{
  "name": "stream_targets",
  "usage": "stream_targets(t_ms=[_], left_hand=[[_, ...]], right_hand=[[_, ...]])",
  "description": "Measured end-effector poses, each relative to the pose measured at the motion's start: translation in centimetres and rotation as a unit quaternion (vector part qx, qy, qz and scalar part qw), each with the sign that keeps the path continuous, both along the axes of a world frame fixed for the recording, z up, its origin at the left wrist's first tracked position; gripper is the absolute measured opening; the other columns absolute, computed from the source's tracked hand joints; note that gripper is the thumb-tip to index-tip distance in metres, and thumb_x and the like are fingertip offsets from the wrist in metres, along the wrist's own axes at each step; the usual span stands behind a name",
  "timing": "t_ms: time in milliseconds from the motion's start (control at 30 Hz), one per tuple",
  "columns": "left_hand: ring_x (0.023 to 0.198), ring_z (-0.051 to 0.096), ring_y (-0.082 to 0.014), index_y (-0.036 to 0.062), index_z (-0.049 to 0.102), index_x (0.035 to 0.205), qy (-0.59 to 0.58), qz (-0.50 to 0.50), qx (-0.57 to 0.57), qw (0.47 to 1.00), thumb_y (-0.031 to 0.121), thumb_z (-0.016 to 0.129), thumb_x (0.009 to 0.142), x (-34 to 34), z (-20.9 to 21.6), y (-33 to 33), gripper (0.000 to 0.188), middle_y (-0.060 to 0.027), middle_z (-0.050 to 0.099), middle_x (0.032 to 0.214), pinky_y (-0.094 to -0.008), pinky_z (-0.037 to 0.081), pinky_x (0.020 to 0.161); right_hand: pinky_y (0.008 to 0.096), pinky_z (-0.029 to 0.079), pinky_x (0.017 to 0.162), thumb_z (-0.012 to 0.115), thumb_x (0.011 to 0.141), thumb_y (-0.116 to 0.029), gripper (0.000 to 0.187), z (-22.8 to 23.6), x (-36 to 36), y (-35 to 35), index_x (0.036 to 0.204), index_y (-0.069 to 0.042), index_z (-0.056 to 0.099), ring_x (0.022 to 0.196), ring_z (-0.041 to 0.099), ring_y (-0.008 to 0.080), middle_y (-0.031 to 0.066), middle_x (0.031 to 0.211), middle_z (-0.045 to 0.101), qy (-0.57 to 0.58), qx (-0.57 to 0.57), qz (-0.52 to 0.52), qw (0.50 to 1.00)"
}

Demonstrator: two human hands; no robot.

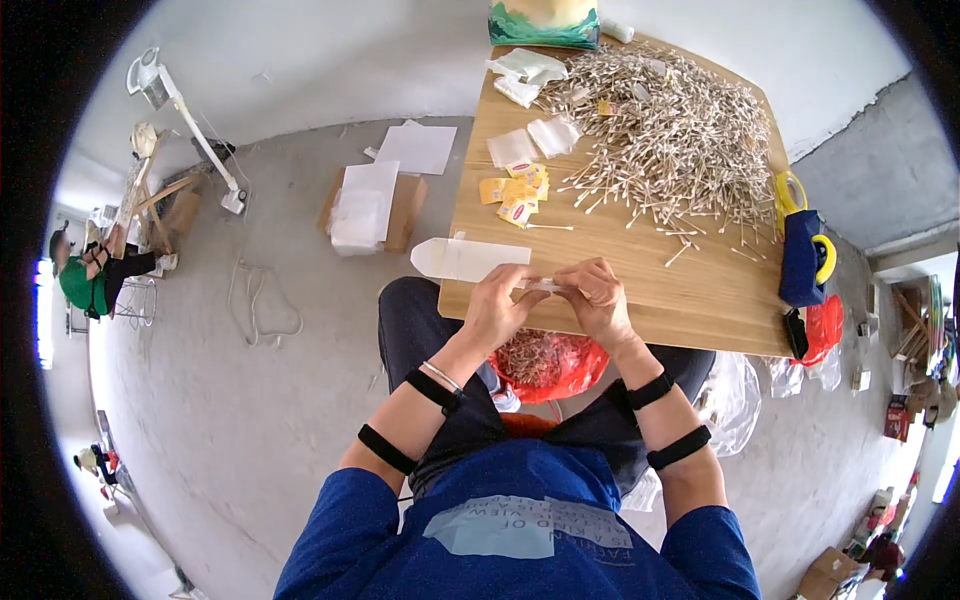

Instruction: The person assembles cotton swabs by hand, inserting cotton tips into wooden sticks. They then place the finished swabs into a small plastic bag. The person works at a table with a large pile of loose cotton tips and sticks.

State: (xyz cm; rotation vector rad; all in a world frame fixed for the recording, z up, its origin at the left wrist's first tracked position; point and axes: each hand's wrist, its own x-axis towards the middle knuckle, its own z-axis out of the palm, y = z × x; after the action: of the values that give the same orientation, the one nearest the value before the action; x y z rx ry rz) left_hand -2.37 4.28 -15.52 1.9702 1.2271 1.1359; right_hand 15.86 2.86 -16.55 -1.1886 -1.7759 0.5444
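Swabs [680, 145] on table [690, 295], tape dispenser [801, 262] right

Left grip [495, 303] and right grip [599, 301] pinch close together.

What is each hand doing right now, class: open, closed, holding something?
Left hand: closed, pinching a small whitish item.
Right hand: closed, pinching the same item.

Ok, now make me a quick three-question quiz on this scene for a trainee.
1. True or false: the swab pile lies on the table.
2. Which is nearer the left hand: A, the tape dispenser; B, the white card?
3. Fill in: the bag between the person's legs is ____ in colour.

Key: 1. True. 2. B. 3. Red.
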Motion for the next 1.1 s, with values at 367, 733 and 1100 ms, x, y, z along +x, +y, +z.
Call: stream_targets(t_ms=[367, 733, 1100], left_hand=[[0.078, 0.069, -0.0279, 0.0051, 0.07, 0.091, 0.083, -0.036, -0.027, 0.996, 0.006, 0.076, 0.076, 0.0, -0.2, 0.5, 0.016, -0.0119, 0.07, 0.086, -0.0351, 0.055, 0.067], [0.077, 0.069, -0.016, 0.0004, 0.068, 0.089, -0.054, -0.048, -0.079, 0.994, 0.003, 0.072, 0.082, 0.2, -1.0, 0.4, 0.008, -0.0106, 0.072, 0.085, -0.0282, 0.054, 0.068], [0.081, 0.059, -0.0073, -0.0005, 0.067, 0.1, -0.141, -0.07, -0.264, 0.952, 0.015, 0.063, 0.093, 0.3, -1.7, 1.0, 0.018, -0.0019, 0.068, 0.089, -0.0235, 0.048, 0.073]], right_hand=[[0.0355, 0.051, 0.078, 0.075, 0.072, -0.002, 0.02, -0.2, 0.3, 0.3, 0.09, -0.009, 0.071, 0.088, 0.061, 0.0257, 0.004, 0.091, 0.07, 0.021, -0.016, 0.011, 1.0], [0.0361, 0.05, 0.076, 0.076, 0.075, -0.006, 0.012, -0.1, -0.3, 0.1, 0.084, -0.008, 0.069, 0.086, 0.061, 0.0272, 0.0062, 0.086, 0.07, 0.068, -0.063, -0.012, 0.996], [0.0417, 0.046, 0.073, 0.069, 0.082, -0.005, 0.012, -0.5, -0.6, 0.7, 0.088, -0.002, 0.058, 0.081, 0.056, 0.0341, 0.0133, 0.084, 0.062, 0.016, -0.037, -0.005, 0.999]])
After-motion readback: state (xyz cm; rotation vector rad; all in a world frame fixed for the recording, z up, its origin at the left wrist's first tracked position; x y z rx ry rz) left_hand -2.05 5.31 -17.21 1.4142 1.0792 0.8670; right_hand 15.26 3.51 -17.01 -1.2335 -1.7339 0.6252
